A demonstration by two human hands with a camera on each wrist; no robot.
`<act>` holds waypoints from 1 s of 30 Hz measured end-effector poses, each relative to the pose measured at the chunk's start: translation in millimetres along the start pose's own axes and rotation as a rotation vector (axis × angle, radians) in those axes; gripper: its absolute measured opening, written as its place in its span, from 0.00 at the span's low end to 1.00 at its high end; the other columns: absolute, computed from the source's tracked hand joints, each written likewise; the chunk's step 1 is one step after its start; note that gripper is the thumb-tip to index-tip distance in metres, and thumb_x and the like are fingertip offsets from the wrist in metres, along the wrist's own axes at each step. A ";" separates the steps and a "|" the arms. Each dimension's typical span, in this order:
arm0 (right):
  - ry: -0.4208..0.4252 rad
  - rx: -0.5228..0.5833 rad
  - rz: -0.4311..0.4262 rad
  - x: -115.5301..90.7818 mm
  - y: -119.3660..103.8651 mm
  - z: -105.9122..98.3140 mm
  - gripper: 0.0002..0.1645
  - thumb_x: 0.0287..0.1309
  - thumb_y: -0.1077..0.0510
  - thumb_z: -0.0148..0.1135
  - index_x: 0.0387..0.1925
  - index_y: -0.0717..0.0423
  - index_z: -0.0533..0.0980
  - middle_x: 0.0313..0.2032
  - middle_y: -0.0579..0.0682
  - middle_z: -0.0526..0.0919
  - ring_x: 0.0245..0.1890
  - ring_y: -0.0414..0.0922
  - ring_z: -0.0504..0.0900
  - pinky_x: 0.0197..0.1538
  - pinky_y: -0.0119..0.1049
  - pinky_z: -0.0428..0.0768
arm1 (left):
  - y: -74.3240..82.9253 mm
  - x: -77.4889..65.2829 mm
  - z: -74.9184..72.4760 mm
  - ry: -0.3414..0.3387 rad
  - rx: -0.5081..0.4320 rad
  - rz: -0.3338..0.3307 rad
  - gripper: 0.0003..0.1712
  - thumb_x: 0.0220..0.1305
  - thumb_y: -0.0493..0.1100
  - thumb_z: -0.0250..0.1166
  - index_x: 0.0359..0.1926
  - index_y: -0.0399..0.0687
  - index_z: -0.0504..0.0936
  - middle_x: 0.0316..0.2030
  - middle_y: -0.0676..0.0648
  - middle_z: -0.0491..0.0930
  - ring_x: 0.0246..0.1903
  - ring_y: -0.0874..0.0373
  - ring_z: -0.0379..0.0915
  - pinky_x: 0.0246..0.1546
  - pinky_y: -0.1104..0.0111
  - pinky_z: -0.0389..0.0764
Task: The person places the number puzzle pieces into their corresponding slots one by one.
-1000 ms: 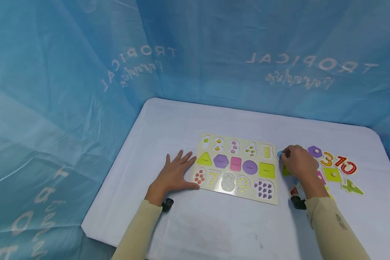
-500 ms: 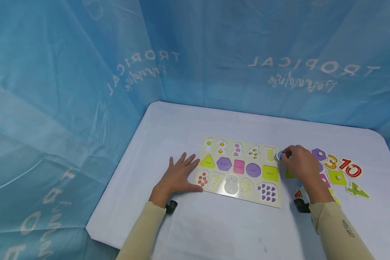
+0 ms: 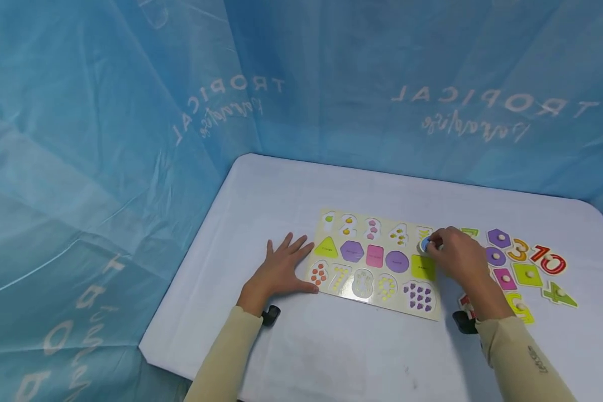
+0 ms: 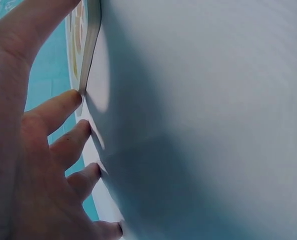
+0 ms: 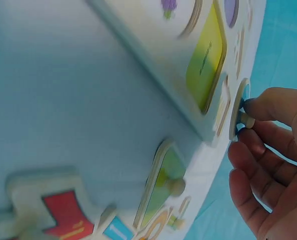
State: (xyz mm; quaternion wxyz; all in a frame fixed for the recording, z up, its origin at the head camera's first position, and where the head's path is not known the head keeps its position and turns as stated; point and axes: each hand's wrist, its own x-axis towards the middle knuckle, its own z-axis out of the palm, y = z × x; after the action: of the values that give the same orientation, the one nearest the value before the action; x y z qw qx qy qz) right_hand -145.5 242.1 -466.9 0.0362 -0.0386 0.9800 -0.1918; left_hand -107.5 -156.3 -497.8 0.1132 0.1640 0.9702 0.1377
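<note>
My right hand point(image 3: 459, 257) pinches a blue puzzle piece point(image 3: 424, 244) by its small wooden knob, between thumb and fingers. In the right wrist view this piece point(image 5: 237, 107) has a rounded outline and is tipped on edge; its number or shape cannot be read. It is over the upper right part of a cream puzzle board point(image 3: 393, 305), near the banana recess and the yellow-green square. With fingers spread, my left hand point(image 3: 278, 271) lies at the board's left edge. Its thumb touches the lower left corner, and the index fingertip meets the edge.
Right of the board lie loose knobbed pieces: a purple hexagon point(image 3: 499, 238), an orange 3 point(image 3: 518, 250), a red 10 point(image 3: 548, 261), a green 4 point(image 3: 559, 294), a yellow 5 point(image 3: 520, 307) and several more, some under my right forearm. A blue curtain point(image 3: 331, 100) surrounds the white table point(image 3: 352, 357).
My right hand has carried the blue piece left, from beside the board to above its upper right part. More loose pieces show behind it. The left hand stays at the board's edge.
</note>
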 end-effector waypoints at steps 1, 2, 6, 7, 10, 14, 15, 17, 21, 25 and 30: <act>0.002 -0.004 -0.008 -0.2 -1.3 0.7 0.18 0.59 0.55 0.63 0.45 0.65 0.77 0.37 0.58 0.77 0.32 0.53 0.73 0.34 0.48 0.74 | 0.4 0.6 0.0 0.000 -0.002 0.001 0.63 0.36 0.78 0.67 0.73 0.64 0.58 0.73 0.56 0.50 0.73 0.50 0.34 0.64 0.37 0.37; 0.008 -0.005 -0.017 -0.8 -3.3 1.1 0.18 0.59 0.55 0.63 0.45 0.65 0.78 0.36 0.57 0.77 0.32 0.53 0.73 0.33 0.48 0.74 | 0.7 1.1 -0.1 0.000 -0.005 0.000 0.63 0.36 0.78 0.68 0.73 0.64 0.58 0.73 0.56 0.50 0.73 0.50 0.34 0.64 0.37 0.37; 0.018 -0.012 -0.049 -2.9 -10.8 3.1 0.17 0.59 0.55 0.63 0.44 0.65 0.78 0.36 0.57 0.78 0.31 0.52 0.75 0.32 0.48 0.75 | 1.9 0.9 -1.3 -0.013 -0.005 -0.010 0.63 0.36 0.77 0.68 0.74 0.64 0.58 0.74 0.56 0.50 0.73 0.50 0.34 0.64 0.37 0.37; 0.025 -0.015 -0.058 -3.1 -12.7 3.3 0.17 0.58 0.55 0.64 0.43 0.65 0.79 0.36 0.57 0.78 0.30 0.52 0.75 0.32 0.48 0.75 | 2.1 1.1 -1.7 -0.014 -0.005 -0.010 0.63 0.36 0.77 0.68 0.74 0.64 0.58 0.74 0.56 0.50 0.73 0.50 0.34 0.64 0.37 0.37; 0.044 -0.015 -0.078 -2.6 -18.2 3.4 0.16 0.57 0.55 0.64 0.42 0.64 0.79 0.35 0.55 0.78 0.30 0.51 0.75 0.32 0.47 0.75 | 2.0 2.6 -2.8 -0.014 -0.001 -0.009 0.63 0.37 0.78 0.68 0.74 0.64 0.57 0.74 0.56 0.49 0.73 0.51 0.33 0.64 0.37 0.36; 0.048 -0.026 -0.084 -0.1 -24.9 3.7 0.15 0.57 0.56 0.65 0.41 0.63 0.80 0.35 0.55 0.78 0.30 0.51 0.75 0.32 0.47 0.75 | 2.4 5.8 -4.4 -0.012 0.001 -0.007 0.63 0.37 0.78 0.67 0.74 0.65 0.56 0.74 0.56 0.49 0.73 0.51 0.33 0.64 0.36 0.36; 0.044 -0.032 -0.082 0.3 -26.4 3.9 0.15 0.56 0.56 0.65 0.41 0.64 0.80 0.35 0.55 0.78 0.31 0.51 0.75 0.33 0.48 0.75 | 2.6 6.6 -4.4 -0.013 -0.002 -0.004 0.63 0.37 0.78 0.67 0.74 0.64 0.57 0.74 0.56 0.49 0.73 0.51 0.34 0.64 0.36 0.36; 0.035 -0.043 -0.076 0.6 -28.7 4.5 0.16 0.56 0.55 0.64 0.41 0.64 0.80 0.35 0.55 0.78 0.31 0.51 0.76 0.33 0.48 0.75 | 3.6 7.1 -4.6 -0.024 -0.011 -0.005 0.63 0.37 0.78 0.67 0.74 0.64 0.57 0.74 0.56 0.49 0.73 0.50 0.33 0.63 0.35 0.36; 0.022 -0.063 -0.071 -0.5 -31.5 6.2 0.16 0.55 0.55 0.64 0.42 0.63 0.80 0.34 0.54 0.78 0.31 0.51 0.76 0.34 0.48 0.76 | 5.8 5.7 -4.4 -0.054 -0.038 -0.016 0.63 0.37 0.76 0.69 0.74 0.63 0.57 0.74 0.55 0.49 0.73 0.49 0.33 0.62 0.33 0.36; 0.028 -0.072 -0.092 -2.3 -34.2 7.5 0.16 0.55 0.56 0.65 0.42 0.63 0.80 0.34 0.54 0.79 0.30 0.51 0.76 0.33 0.48 0.77 | 7.3 3.1 -5.4 -0.061 -0.040 -0.025 0.63 0.37 0.75 0.70 0.74 0.62 0.57 0.74 0.54 0.50 0.73 0.48 0.34 0.61 0.32 0.37; 0.049 -0.087 -0.118 -2.2 -39.5 9.1 0.16 0.54 0.56 0.67 0.42 0.63 0.80 0.34 0.54 0.79 0.32 0.52 0.77 0.35 0.49 0.78 | 7.5 3.1 -7.7 -0.053 -0.045 -0.023 0.62 0.37 0.74 0.71 0.74 0.62 0.57 0.74 0.53 0.50 0.73 0.48 0.34 0.61 0.31 0.36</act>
State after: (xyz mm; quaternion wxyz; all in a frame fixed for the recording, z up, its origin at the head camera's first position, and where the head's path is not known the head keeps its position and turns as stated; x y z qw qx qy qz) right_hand -140.1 202.4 -460.2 -0.0010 -0.0929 0.9840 -0.1517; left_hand -110.2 -150.2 -488.8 0.1441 0.1537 0.9654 0.1536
